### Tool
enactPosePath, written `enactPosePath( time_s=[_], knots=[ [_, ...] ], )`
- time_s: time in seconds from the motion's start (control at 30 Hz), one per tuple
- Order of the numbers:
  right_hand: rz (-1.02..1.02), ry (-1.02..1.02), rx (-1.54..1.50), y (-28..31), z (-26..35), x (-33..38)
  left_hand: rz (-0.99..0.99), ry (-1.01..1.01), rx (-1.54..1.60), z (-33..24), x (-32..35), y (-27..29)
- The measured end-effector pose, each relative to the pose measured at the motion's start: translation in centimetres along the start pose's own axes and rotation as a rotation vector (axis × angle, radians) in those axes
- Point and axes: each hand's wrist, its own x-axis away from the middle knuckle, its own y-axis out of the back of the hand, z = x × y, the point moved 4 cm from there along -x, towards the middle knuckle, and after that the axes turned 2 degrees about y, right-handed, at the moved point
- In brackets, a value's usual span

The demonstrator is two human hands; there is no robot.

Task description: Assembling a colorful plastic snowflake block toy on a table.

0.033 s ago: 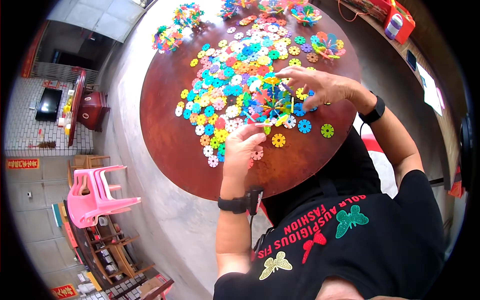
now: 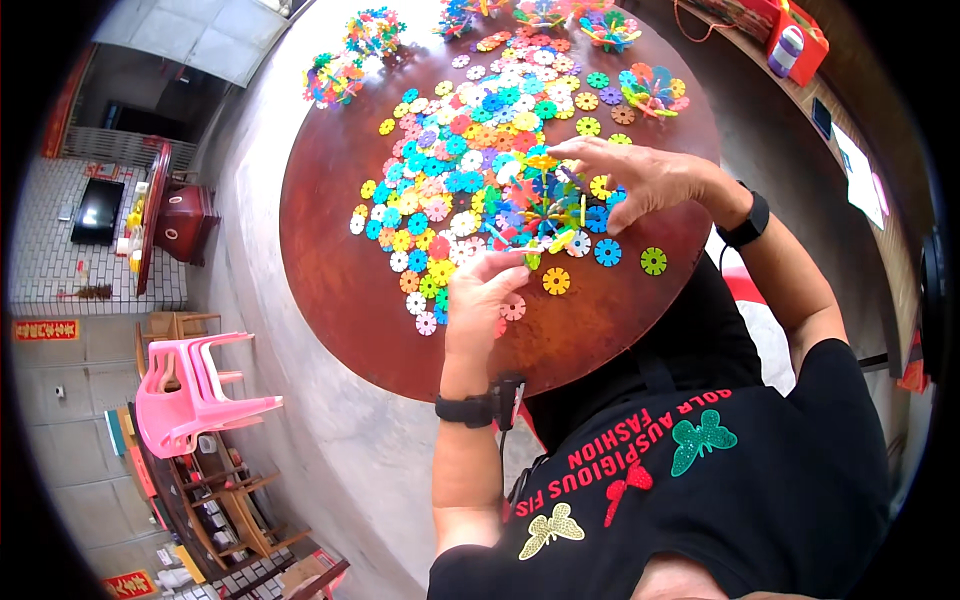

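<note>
My left hand (image 2: 487, 290) pinches a pinkish notched plastic disc (image 2: 512, 249), seen nearly edge-on, at the near left side of a partly built cluster. This multicoloured cluster of interlocking discs (image 2: 550, 212) rests on the round brown table (image 2: 590, 335), its pieces standing out in several directions. My right hand (image 2: 650, 180) curves round the cluster's right side, fingers and thumb apart. Its fingertips are close to a yellow disc at the cluster's top; whether they touch is unclear. Loose notched discs (image 2: 430, 210) of many colours lie spread under and beyond the cluster.
Several finished disc balls (image 2: 375, 32) stand along the table's far edge, with another cluster (image 2: 655, 92) at far right. A side counter holds a bottle (image 2: 787, 52), a phone (image 2: 822, 118) and papers (image 2: 860, 180). Pink plastic chairs (image 2: 185, 390) stand on the floor at left.
</note>
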Motion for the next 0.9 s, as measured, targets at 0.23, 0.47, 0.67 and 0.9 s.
enactPosePath(
  time_s=[0.23, 0.47, 0.67, 0.9],
  knots=[
    [-0.091, 0.020, 0.162, -1.7, -0.2, -0.5, -0.202, -0.439, -0.398, -1.1, -0.7, 0.7],
    [-0.153, -0.010, 0.110, -2.1, 0.0, -1.0, -0.047, -0.417, -0.176, -0.1, -1.4, -0.1],
    [-0.164, 0.010, 0.071, -1.8, 0.9, -1.0, 0.006, -0.497, -0.048, -0.9, -0.8, -0.6],
    [-0.232, 0.095, 0.032, -1.5, 3.9, -0.7, -0.044, -0.511, -0.038, -3.1, 1.0, -0.7]
  ],
)
